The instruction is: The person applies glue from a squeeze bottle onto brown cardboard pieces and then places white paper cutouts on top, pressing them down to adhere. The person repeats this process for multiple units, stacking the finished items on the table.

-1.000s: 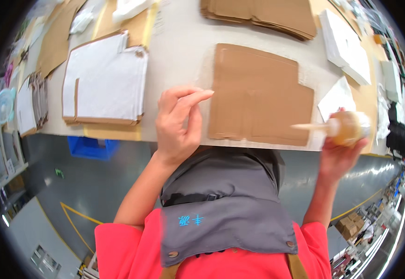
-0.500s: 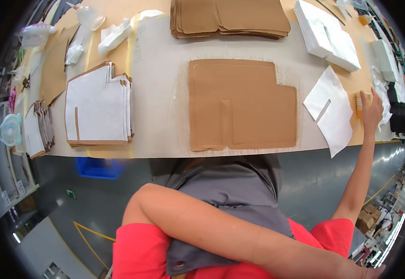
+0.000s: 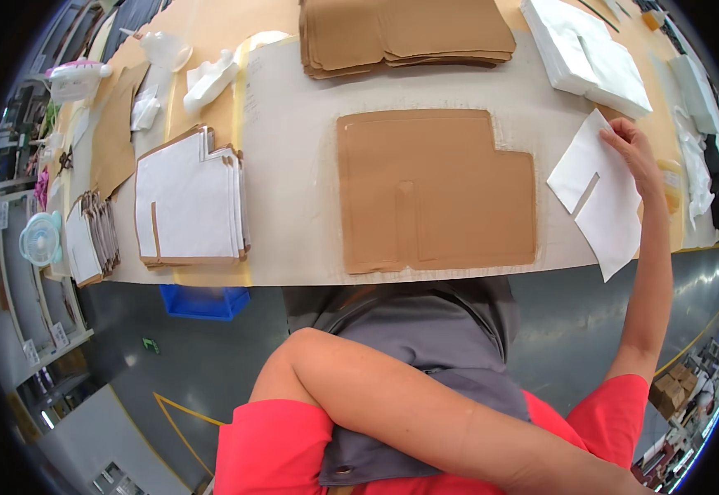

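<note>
On the right of the table, my right hand point(image 3: 636, 153) is closed at the upper edge of a white sheet point(image 3: 595, 186), fingers and thumb pinching it. The sheet has a slanted slot cut in it and its lower tip reaches past the table's front edge. Left of it, a flat brown panel point(image 3: 450, 198) with a notched upper right corner lies on the table. My left forearm point(image 3: 425, 412) crosses in front of my body toward the lower right; the hand itself is out of the picture.
Several white-faced panels point(image 3: 186, 202) lie stacked at left, beside a smaller stack point(image 3: 87, 247). Brown sheets point(image 3: 409, 37) are piled at the back, white sheets point(image 3: 570, 54) at the back right. A yellowish container point(image 3: 671, 183) stands beyond my right wrist. A blue bin point(image 3: 203, 302) sits below the table.
My right hand has moved from beside the yellowish container, up and left onto the white sheet, and has closed on its edge. My left hand has left the picture.
</note>
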The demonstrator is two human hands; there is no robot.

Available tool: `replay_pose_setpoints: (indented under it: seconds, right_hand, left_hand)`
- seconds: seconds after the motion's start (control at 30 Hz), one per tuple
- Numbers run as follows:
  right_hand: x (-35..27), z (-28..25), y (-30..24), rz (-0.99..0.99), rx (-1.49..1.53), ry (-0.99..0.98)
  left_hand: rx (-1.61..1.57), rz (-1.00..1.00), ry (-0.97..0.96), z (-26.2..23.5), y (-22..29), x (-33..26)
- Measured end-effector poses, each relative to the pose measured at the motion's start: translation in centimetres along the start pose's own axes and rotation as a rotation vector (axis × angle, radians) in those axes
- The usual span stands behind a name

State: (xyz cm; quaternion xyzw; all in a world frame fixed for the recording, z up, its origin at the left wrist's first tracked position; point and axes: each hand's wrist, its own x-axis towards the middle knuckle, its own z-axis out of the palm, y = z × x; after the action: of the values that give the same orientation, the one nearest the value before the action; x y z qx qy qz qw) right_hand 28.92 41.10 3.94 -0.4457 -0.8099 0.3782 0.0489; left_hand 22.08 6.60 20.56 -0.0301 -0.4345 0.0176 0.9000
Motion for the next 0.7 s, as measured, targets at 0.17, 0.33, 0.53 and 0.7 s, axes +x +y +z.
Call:
replay_pose_setpoints:
  seconds: [0.17,0.33,0.53,0.7]
  right_hand:
    - [-2.9,-0.8,-0.1,-0.187,0.291,0.020]
    - [-7.6,-1.4,-2.1,-0.260,0.350,0.143]
    - [-10.5,-2.7,-2.1,-0.434,0.355,0.199]
    - [-13.0,-2.3,-1.2,-0.485,0.472,0.442]
  left_hand:
    - [1.505,0.662,0.886,-1.4,2.0,-7.5]
    - [2.611,0.444,1.920,0.3,8.8,-17.4]
    - [2.552,0.492,1.622,-2.2,15.2,-18.3]
    - [1.951,0.395,1.649,-0.8,15.1,-14.4]
